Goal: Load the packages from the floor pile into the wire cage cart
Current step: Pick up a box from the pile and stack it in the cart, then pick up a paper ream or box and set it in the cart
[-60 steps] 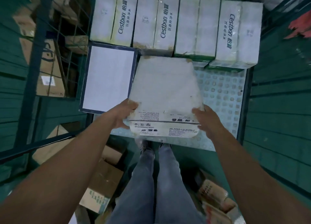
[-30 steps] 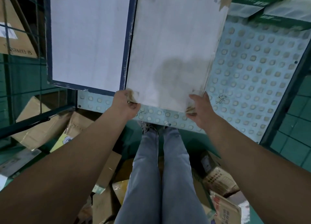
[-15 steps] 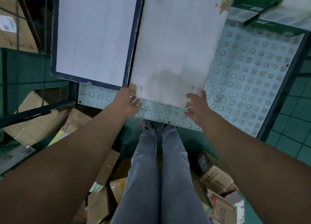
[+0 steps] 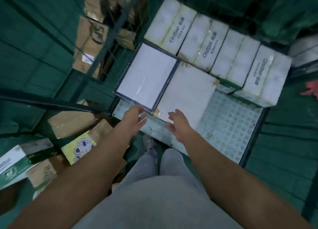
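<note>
White pkg lies flat on the cart deck, inside the wire cage cart, w/ nothing holding it. Its long axis runs from the near open edge of the deck toward the back row, tilted a bit right as we look down; the near short end, w/ a scuffed taped corner, points at us, and the far end sits just at the row of Cestbon packs. Its left long side is snug against the blue-edged box, which lies parallel to it.

Our hands are both free: left hand and right hand hang open w/ fingers relaxed, apart from each other, just short of the pkg's near end. Right fingertips overlap its near edge in view; can't tell if they touch. Neither grips anything.

Progress, as we judge it: back row filled w/ Cestbon packs standing side by side, two flat pcs in front on the left, so approx. half the deck is covered in one layer. The right front of the deck is bare dotted plate, and there's height above for stacking.

Left to do: plenty. The floor pile to our left holds several brown cartons, a yellow cartoon-print box and a green-and-white box. More cartons show behind the cage mesh; can't tell if those count.
</note>
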A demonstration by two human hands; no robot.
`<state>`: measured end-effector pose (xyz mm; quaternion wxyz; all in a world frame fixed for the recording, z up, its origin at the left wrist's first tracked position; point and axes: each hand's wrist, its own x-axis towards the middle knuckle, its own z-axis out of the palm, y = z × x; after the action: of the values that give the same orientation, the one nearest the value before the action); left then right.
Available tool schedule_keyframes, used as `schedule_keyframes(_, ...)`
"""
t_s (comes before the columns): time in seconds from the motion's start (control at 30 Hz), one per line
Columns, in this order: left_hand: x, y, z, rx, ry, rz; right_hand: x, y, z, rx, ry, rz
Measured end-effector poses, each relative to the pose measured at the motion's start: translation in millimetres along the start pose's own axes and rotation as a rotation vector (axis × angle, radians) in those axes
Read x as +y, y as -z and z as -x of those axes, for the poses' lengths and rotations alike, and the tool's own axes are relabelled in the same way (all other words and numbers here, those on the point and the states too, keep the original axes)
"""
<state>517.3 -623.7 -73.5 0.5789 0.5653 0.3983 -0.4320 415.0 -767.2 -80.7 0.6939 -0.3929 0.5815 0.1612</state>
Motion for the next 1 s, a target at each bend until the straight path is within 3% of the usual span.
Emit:
schedule_keyframes(0.3,-9.0,51.4,112.8,0.084,-0.198,0.279,-24.8,-57.8,111.8,-0.284,0.063,0.285)
schedule_keyframes(0.47,-41.6,58.2,151.7,0.13,-0.27,0.443,-19.4,-57.2,133.2,-0.345,0.057,0.326)
schedule_keyframes(1.0,-159.6,93.3,197.7,0.334,-0.371,0.844,49.8,-52.6,180.8,-0.564,0.073,0.681)
